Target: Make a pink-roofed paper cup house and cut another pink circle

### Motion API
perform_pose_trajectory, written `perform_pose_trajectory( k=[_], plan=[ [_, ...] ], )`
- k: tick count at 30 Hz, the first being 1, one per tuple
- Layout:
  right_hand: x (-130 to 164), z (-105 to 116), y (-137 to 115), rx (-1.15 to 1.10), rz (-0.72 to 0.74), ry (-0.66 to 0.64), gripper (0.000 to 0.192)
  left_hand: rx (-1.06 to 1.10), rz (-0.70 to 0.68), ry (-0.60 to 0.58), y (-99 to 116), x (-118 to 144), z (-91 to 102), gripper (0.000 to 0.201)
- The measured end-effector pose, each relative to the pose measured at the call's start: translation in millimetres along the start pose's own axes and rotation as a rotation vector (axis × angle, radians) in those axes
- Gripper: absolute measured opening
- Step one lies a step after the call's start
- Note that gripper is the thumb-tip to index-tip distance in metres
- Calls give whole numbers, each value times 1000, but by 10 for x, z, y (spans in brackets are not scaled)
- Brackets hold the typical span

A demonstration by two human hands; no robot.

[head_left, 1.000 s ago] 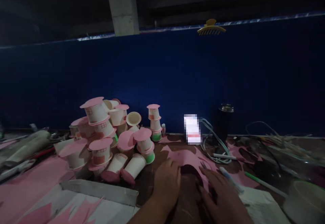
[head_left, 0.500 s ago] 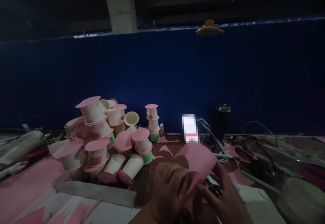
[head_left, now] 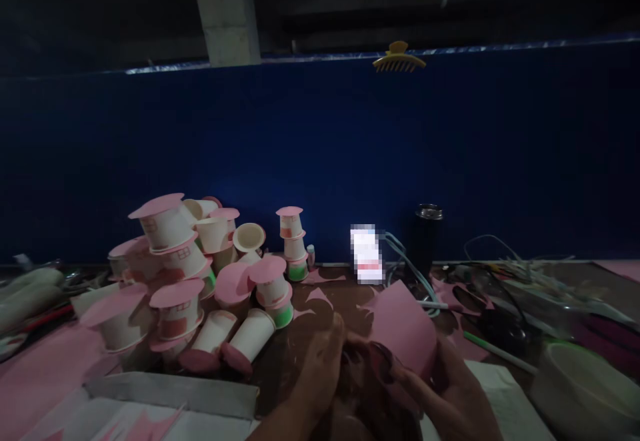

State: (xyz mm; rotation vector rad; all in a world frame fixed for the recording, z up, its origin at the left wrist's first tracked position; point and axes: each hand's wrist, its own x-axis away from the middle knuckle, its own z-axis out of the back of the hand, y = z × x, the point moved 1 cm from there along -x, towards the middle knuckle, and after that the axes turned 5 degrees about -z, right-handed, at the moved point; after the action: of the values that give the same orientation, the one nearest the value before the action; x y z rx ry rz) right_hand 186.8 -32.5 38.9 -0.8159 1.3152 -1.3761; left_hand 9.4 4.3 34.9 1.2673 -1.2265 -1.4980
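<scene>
While my left hand [head_left: 320, 367] and right hand [head_left: 450, 387] meet low over the desk [head_left: 300, 354], both have their fingers closed on a pink paper piece [head_left: 403, 327], raised off the surface and tilted toward me, likely so I can work its edge. Decorated paper cups [head_left: 200, 281] lie heaped to the left, pushed back against the blue partition [head_left: 320, 161], a green pen [head_left: 495, 351] lying to the right.

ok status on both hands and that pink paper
Left hand and right hand both shut on pink paper, lifted off table. Cup pile left, apart. Nothing in the way.
</scene>
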Motion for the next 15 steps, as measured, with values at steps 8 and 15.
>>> perform_pose_trajectory(
  k=[8,15],
  plan=[
    [56,-118,88,161,113,-229,56,786,284,-268,-19,37,-128,43],
    [-265,196,160,126,32,90,44,882,242,328,-121,-117,58,25]
  ],
)
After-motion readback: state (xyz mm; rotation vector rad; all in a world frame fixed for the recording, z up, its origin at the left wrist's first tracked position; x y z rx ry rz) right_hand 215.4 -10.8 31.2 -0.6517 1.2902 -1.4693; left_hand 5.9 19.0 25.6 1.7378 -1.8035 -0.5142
